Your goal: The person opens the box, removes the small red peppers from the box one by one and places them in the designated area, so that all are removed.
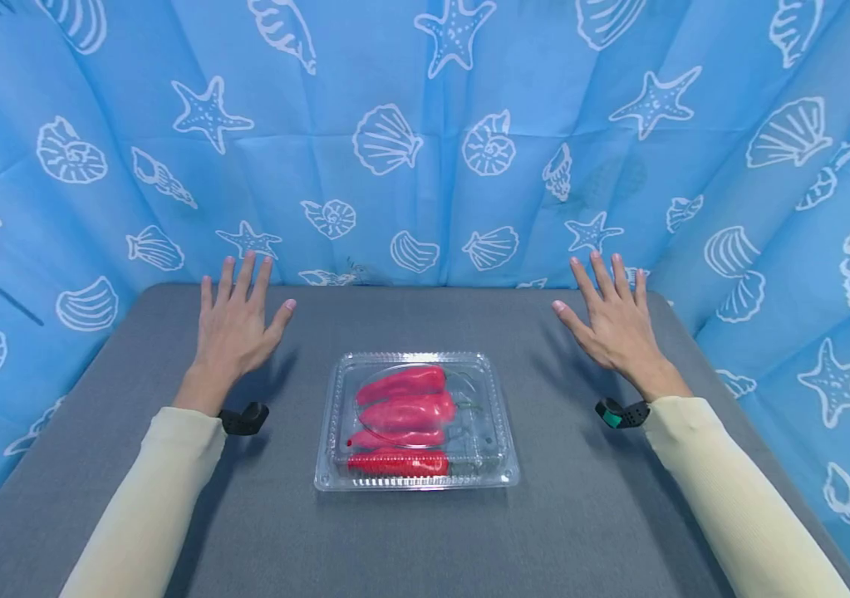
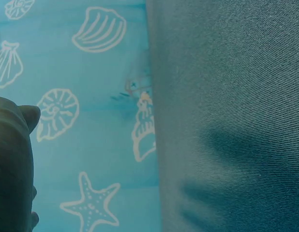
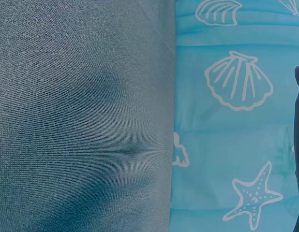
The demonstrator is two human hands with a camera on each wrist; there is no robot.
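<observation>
In the head view a clear plastic clamshell box (image 1: 495, 432) lies on the grey table with its lid down. Several red peppers (image 1: 405, 411) with green stems show through the lid, stacked in a row. My left hand (image 1: 233, 332) hovers above the table to the left of the box, fingers spread, holding nothing. On the other side my right hand (image 1: 615, 328) is raised in the same way, fingers spread and holding nothing. Neither hand touches the box. Only a dark part of the left hand (image 2: 13, 164) shows at the edge of the left wrist view.
A grey cloth-covered table (image 1: 410, 540) reaches back to a blue curtain (image 1: 454, 108) with white shells and starfish, which also runs along both sides. Black bands (image 1: 245, 419) sit on both wrists, below cream sleeves. The hands cast shadows on the cloth.
</observation>
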